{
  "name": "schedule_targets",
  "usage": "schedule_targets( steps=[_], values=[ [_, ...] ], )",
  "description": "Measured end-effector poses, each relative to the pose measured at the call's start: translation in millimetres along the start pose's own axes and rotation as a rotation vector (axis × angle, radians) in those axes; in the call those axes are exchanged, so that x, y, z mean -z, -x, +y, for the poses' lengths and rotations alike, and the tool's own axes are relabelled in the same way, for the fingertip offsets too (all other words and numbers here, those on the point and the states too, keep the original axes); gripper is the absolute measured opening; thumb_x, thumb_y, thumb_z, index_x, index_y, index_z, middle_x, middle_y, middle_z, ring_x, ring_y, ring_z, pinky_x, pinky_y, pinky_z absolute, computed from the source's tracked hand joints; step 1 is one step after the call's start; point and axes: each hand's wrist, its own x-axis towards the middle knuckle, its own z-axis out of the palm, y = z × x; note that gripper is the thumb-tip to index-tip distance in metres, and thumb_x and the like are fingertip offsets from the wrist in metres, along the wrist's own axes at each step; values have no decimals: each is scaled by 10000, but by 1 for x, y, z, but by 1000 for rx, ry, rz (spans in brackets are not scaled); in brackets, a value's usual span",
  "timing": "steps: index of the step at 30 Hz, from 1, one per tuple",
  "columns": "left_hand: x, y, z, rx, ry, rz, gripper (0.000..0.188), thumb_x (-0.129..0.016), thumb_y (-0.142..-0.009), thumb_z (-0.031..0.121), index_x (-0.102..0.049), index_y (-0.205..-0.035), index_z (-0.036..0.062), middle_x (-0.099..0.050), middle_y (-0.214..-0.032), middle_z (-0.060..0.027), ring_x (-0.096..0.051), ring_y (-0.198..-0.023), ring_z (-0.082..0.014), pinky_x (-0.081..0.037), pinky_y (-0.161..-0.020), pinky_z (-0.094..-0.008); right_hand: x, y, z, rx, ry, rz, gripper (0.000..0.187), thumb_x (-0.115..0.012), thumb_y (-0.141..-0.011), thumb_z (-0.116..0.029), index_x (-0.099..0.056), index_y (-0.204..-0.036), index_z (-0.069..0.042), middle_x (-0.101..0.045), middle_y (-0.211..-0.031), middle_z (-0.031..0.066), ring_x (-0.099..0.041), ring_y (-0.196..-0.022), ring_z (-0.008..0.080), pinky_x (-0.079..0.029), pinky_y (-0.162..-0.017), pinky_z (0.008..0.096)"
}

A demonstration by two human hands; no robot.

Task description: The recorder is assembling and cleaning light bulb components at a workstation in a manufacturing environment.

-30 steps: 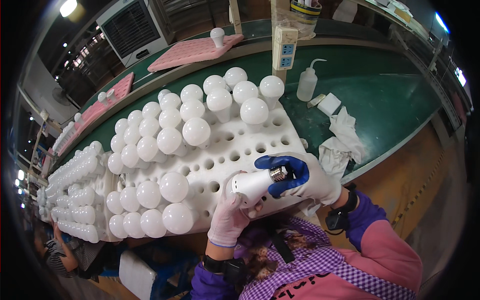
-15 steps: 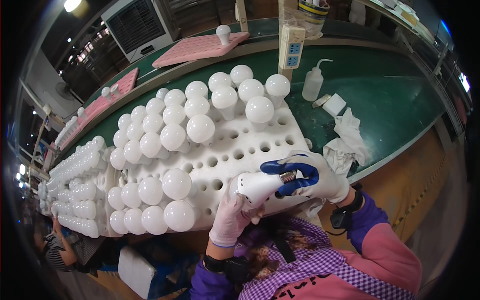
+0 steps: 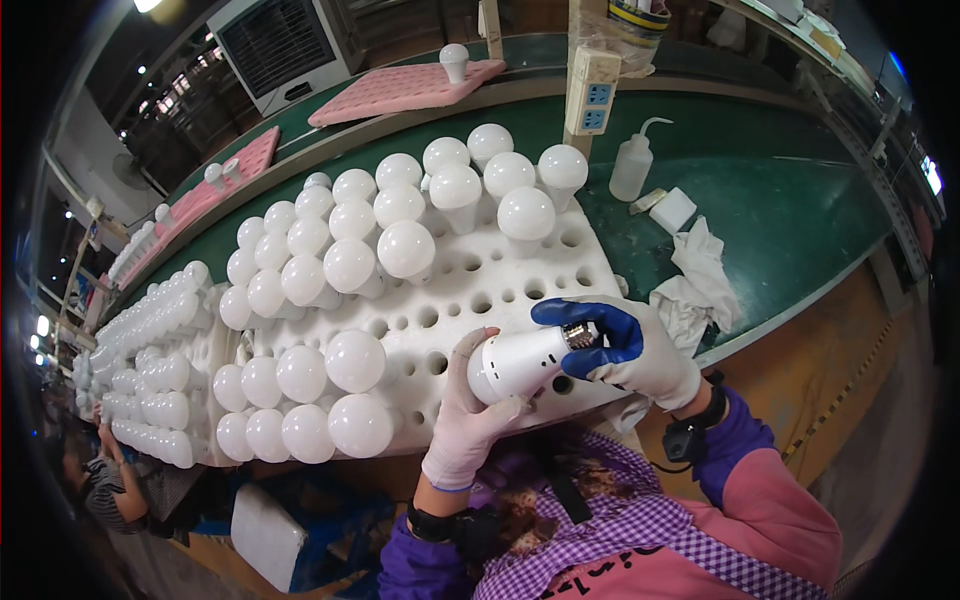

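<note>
1. Two gloved hands share one light bulb [image 3: 522, 364] in the head view, held over the near side of a white foam tray [image 3: 410, 345], tilted, screw base pointing right and slightly up!
2. Left hand [image 3: 470, 412], in a pale glove: wrapped snugly around the rounded end, thumb above, fingers below.
3. Right hand [image 3: 640, 352], white glove with blue fingers: closed about the metal screw base, the upper and lower fingers on either side.
4. Now the tray itself: standing bulbs [image 3: 355, 361] crowd its left and far sides, domes up, with bare holes just beyond the hands.
5. Over to the right, on the green tabletop [image 3: 800, 215], a squeeze bottle [image 3: 630, 168] stands upright near a small white block [image 3: 673, 209] and a crumpled white cloth [image 3: 700, 280].
6. Farther back, a lone bulb [image 3: 454, 63] tops a pink tray [image 3: 385, 97]!
</note>
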Motion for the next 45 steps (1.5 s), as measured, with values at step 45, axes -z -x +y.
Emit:
schedule_targets(
  steps=[45],
  values=[
    [-28,-75,17,-256,-60,233,888,-797,-702,116,-218,-1370,39,-435,-1245,-147,-546,-1098,-295,-554,-866,-428,42,-33,2,-112,-371,-20,486,-608,-930,-309,-506,-1325,-46,-605,-814,22,-576,-668,74,-452,-554,200]
  ],
)
